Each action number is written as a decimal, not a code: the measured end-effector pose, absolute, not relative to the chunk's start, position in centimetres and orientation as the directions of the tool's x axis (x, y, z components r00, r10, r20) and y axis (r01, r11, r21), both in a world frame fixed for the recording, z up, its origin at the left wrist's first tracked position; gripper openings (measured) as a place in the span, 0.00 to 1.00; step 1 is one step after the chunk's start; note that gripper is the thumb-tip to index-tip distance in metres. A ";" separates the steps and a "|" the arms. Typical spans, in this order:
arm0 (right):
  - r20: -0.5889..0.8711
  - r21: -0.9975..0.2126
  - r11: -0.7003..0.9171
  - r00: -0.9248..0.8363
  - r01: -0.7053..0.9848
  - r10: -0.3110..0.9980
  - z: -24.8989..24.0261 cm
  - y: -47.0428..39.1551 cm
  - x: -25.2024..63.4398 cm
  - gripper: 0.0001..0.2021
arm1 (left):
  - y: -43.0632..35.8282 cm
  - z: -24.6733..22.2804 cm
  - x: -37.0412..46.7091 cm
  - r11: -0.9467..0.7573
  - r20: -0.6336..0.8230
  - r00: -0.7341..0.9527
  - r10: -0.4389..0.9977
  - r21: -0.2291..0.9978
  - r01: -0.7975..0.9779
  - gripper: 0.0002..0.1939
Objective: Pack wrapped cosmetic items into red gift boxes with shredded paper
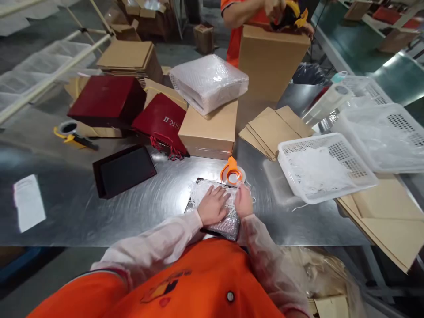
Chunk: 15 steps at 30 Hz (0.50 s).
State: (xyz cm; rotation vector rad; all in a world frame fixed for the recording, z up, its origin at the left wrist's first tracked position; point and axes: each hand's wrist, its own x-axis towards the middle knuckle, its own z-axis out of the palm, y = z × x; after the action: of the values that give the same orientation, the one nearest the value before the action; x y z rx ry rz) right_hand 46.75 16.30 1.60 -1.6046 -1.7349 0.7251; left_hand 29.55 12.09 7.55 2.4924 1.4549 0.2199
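A dark shallow box (228, 231) lies at the table's front edge, filled with bubble wrap and white paper shreds (202, 190). My left hand (213, 206) rests flat on the shreds with its fingers spread. At the box's right side my right hand (244, 201) has its fingers curled at the shreds; what they hold, if anything, is hidden. Just behind the box is an orange tape dispenser (232, 173). A dark open box lid or tray (124, 171) lies to the left.
Behind are a dark red box (106, 99), a red bag (160, 121) and a carton (208, 132) under a bubble-wrapped package (210, 81). White baskets (300, 192) stand right. A yellow tape dispenser (74, 137) lies left. Across the table, another person's hands hold a dispenser on a carton (270, 62).
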 end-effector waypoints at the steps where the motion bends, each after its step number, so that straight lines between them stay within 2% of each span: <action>1: 0.102 -0.689 0.193 -0.170 0.698 0.980 2.5 15.8 45.8 0.14 | 11.7 8.3 29.1 -0.477 0.070 0.479 0.875 0.289 0.830 0.21; 3: 0.057 -0.524 0.380 -0.414 0.762 0.908 4.0 14.5 44.0 0.14 | 11.2 10.0 28.1 -0.484 0.196 0.443 0.875 0.318 0.815 0.14; 6: -0.026 -0.423 0.468 -0.527 0.776 0.850 5.0 12.7 42.2 0.16 | 12.3 12.2 27.3 -0.526 0.253 0.462 0.850 0.419 0.740 0.15; 8: -0.079 -0.373 0.465 -0.526 0.803 0.847 4.9 12.1 41.6 0.18 | 14.3 12.6 28.3 -0.520 0.162 0.508 0.846 0.459 0.721 0.19; 11: -0.139 -0.318 0.463 -0.523 0.828 0.841 4.3 12.2 41.1 0.17 | 18.1 11.4 32.0 -0.400 -0.080 0.462 0.883 0.386 0.831 0.43; 12: -0.139 -0.319 0.466 -0.527 0.826 0.839 4.1 12.4 41.0 0.17 | 19.2 10.7 33.6 -0.363 -0.155 0.435 0.887 0.349 0.864 0.47; 13: -0.134 -0.322 0.469 -0.530 0.822 0.837 3.9 12.6 40.9 0.16 | 20.3 9.8 35.1 -0.342 -0.214 0.420 0.882 0.324 0.882 0.45; 15: -0.101 -0.336 0.467 -0.524 0.818 0.846 3.7 12.8 41.0 0.16 | 21.8 8.3 37.4 -0.348 -0.283 0.446 0.849 0.335 0.876 0.31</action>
State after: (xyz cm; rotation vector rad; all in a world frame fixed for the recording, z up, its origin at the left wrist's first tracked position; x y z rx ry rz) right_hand 41.04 12.79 3.69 -1.4907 -2.6217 0.5322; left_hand 37.39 21.78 8.32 2.2657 1.4515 -0.0813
